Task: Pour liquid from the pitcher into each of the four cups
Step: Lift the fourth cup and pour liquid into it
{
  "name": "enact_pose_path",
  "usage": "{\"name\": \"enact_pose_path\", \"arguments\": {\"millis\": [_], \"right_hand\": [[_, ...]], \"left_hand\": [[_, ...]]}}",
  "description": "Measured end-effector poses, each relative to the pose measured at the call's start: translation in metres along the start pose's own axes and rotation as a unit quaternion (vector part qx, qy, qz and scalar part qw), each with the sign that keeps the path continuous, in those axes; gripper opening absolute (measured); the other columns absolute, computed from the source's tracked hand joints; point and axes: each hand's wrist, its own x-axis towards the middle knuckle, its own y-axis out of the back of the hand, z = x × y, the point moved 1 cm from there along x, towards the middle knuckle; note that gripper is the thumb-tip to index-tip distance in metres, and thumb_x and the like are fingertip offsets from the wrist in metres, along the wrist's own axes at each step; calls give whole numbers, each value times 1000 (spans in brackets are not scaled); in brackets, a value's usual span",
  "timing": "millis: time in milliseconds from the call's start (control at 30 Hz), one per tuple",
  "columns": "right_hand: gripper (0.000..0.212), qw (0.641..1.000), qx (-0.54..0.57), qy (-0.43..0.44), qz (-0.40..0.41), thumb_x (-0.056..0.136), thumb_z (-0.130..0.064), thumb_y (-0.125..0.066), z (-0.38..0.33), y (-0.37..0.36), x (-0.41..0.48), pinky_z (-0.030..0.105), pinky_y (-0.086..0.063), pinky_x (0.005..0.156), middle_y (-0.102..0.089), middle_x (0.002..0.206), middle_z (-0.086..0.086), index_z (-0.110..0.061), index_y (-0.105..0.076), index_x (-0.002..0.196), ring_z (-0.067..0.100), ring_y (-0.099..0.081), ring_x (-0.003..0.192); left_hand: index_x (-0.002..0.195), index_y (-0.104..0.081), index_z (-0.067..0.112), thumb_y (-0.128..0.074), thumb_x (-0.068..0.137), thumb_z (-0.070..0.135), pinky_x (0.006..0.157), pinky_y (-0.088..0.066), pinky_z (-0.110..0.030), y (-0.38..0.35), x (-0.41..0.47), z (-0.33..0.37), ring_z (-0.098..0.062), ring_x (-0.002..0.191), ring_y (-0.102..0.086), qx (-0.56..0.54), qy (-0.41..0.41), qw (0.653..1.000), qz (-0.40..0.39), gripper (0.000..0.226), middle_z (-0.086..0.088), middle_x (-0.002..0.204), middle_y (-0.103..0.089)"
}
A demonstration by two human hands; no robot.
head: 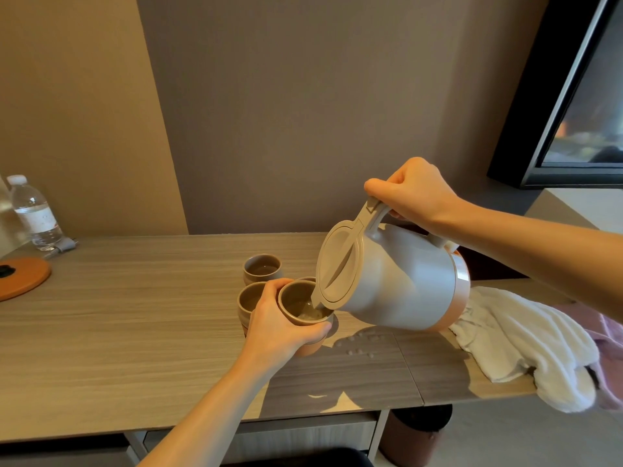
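Note:
My right hand (414,193) grips the handle of a grey pitcher (397,281) with a copper base band, tilted steeply to the left. Its spout hangs over a brown cup (296,306) and liquid runs into it. My left hand (276,318) wraps around that cup from the left and holds it tilted, slightly off the table. A second cup (247,299) stands just left, partly behind my left hand. A third cup (262,268) stands further back with liquid in it. Only the rim of a fourth cup (307,279) shows behind the pitcher's lid.
A white towel (526,345) lies at the wooden table's (135,332) right end, draped over the edge. Water drops (362,345) dot the table under the pitcher. An orange round mat (25,276) and a plastic water bottle (33,214) stand at far left. A bin (414,433) sits below.

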Motion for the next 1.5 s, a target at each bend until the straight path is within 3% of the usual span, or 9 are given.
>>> {"name": "enact_pose_path", "arguments": {"millis": [167, 400, 533, 667, 933, 1233, 1500], "right_hand": [[41, 1000, 3, 8, 3, 82, -32, -59, -2, 1, -1, 36, -48, 60, -53, 50, 6, -13, -61, 46, 19, -50, 54], [44, 1000, 21, -12, 2, 81, -34, -59, 2, 3, 0, 47, -57, 70, -66, 72, 28, 4, -69, 63, 27, -58, 63], [41, 995, 69, -62, 22, 81, -30, -60, 8, 8, -1, 31, -48, 57, -54, 51, 11, -8, -56, 47, 17, -52, 50], [35, 987, 119, -102, 45, 81, -26, -60, 13, 15, -3, 23, -41, 49, -51, 51, 5, -7, -56, 52, 12, -47, 45], [30, 965, 194, -153, 83, 82, -28, -60, 27, 24, -8, 29, -46, 62, -53, 63, 9, -8, -56, 60, 17, -51, 58], [27, 931, 271, -207, 135, 83, -29, -59, 50, 26, -15, 24, -38, 55, -48, 61, 5, -10, -58, 65, 14, -44, 57], [25, 919, 286, -232, 140, 82, -32, -59, 65, 27, -7, 24, -36, 54, -49, 62, 5, -10, -59, 68, 13, -43, 56]], "left_hand": [[111, -48, 37, -96, 50, 29, 85, -51, -25, -1, 0, 1, -9, 105, -58, -2, 1, 1000, 0, 78, 15, 109, -61], [113, -48, 36, -96, 50, 28, 83, -50, -23, 1, 1, 4, -7, 104, -58, -6, -3, 1000, 5, 79, 16, 109, -61], [116, -48, 34, -96, 50, 30, 81, -48, -21, 4, 7, 8, -8, 104, -58, -5, -6, 1000, 7, 82, 14, 109, -61], [117, -48, 32, -96, 49, 33, 82, -51, -25, 6, 14, 14, -8, 104, -57, 6, -9, 1000, 6, 83, 15, 109, -61], [115, -51, 29, -95, 51, 27, 76, -47, -23, 6, 30, 28, -9, 102, -58, -6, -6, 1000, 4, 78, 12, 108, -62], [117, -55, 25, -95, 53, 31, 76, -49, -21, 0, 61, 39, -4, 101, -58, 10, -9, 1000, 18, 75, 14, 105, -62], [117, -48, 33, -94, 54, 36, 83, -52, -27, -12, 89, 36, -8, 104, -55, 48, -11, 999, 8, 77, 20, 104, -56]]}}
